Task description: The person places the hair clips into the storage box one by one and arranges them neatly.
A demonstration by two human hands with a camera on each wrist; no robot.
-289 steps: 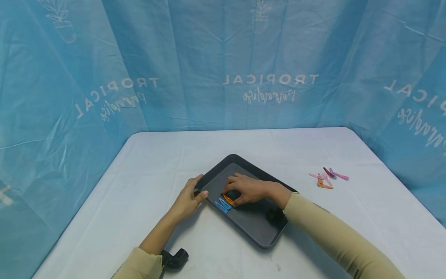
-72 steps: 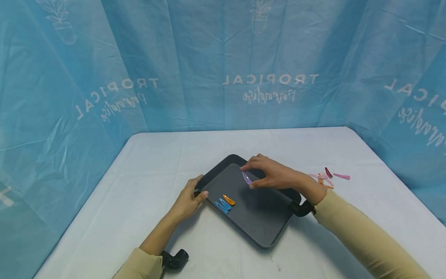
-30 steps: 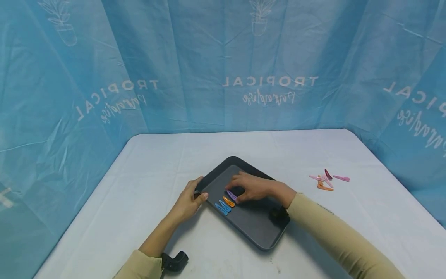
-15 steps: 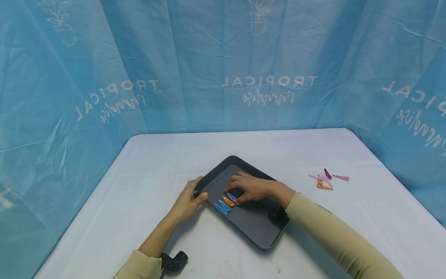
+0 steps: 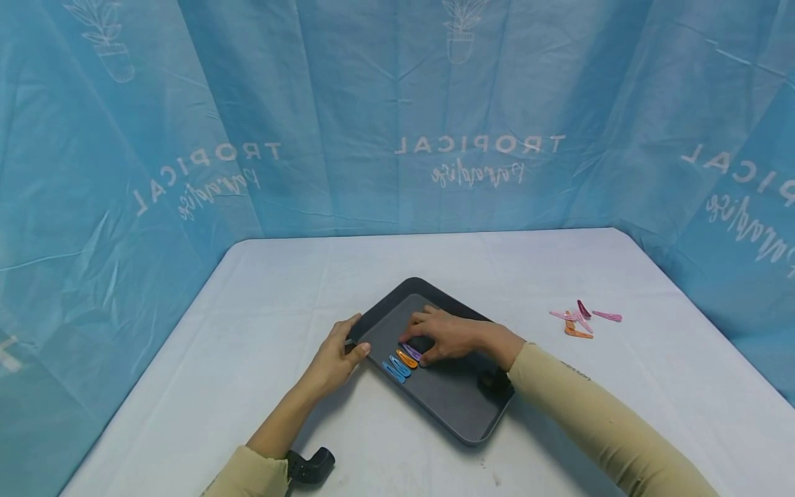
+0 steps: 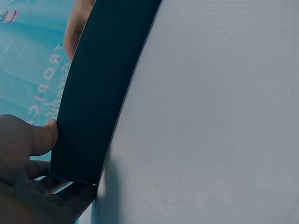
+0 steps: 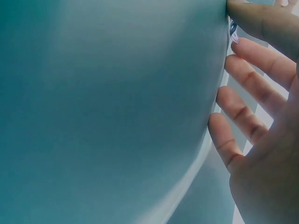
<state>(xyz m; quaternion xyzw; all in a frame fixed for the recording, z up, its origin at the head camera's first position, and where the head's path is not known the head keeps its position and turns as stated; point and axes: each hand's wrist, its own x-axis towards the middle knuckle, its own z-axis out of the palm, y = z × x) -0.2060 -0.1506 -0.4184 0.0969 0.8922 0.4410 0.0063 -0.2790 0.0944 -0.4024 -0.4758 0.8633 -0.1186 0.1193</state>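
My left hand (image 5: pixel 335 359) grips the left corner of a dark grey tray (image 5: pixel 462 407). In the left wrist view its thumb is at the rim of the tray (image 6: pixel 98 93), with fingers under the corner. Inside the tray my right hand (image 5: pixel 444 335) pinches a purple snap hair clip (image 5: pixel 412 351) at both ends, thumb and index finger down at the tray floor. Beside it lie an orange hair clip (image 5: pixel 406 358) and two blue hair clips (image 5: pixel 397 369), in a row. In the right wrist view the other fingers (image 7: pixel 226 140) are spread against the tray floor; the clip is mostly hidden.
A loose pile of pink hair clips (image 5: pixel 584 322), an orange hair clip (image 5: pixel 579 333) and a dark red hair clip (image 5: pixel 584 310) lies at the right on the white table (image 5: pixel 298 290). Blue printed curtains (image 5: pixel 348 186) surround the table.
The right hand released the orange clip in the row, carried the purple clip over from the pile and lowered it beside the orange one. The left hand has kept its grip on the tray.
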